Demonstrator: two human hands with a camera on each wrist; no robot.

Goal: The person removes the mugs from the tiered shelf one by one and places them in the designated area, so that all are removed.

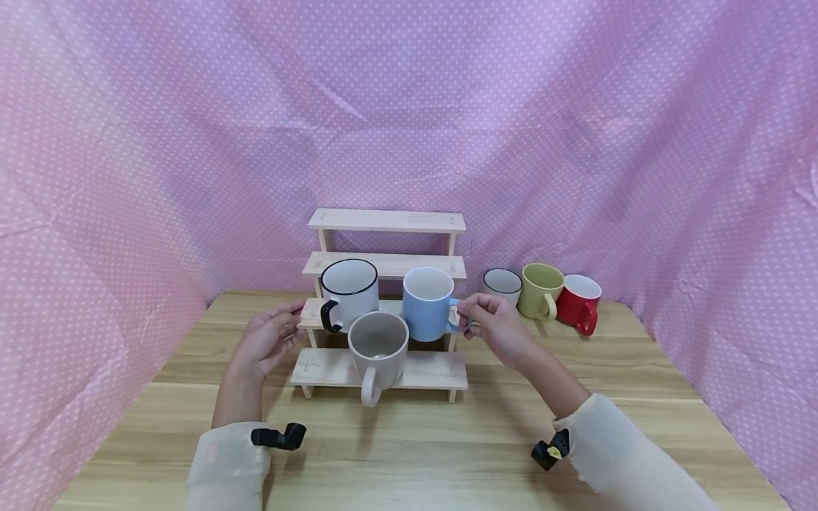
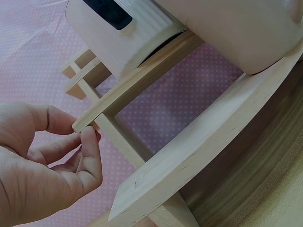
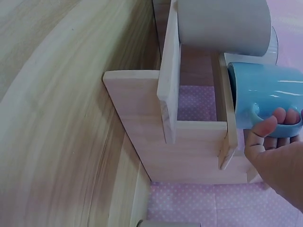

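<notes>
A tiered wooden shelf stands on the table. My left hand pinches the left end of its second step from the bottom between thumb and fingers, as the left wrist view shows. My right hand grips the handle of a light blue mug, which is upright at the right of that same step. Beside it on the step is a white mug with a black rim and black handle. On the lowest step sits a beige mug, its handle facing me.
Right of the shelf, at the back of the wooden table, stand a white dark-rimmed mug, a yellow-green mug and a red mug. Pink dotted cloth hangs behind and at both sides.
</notes>
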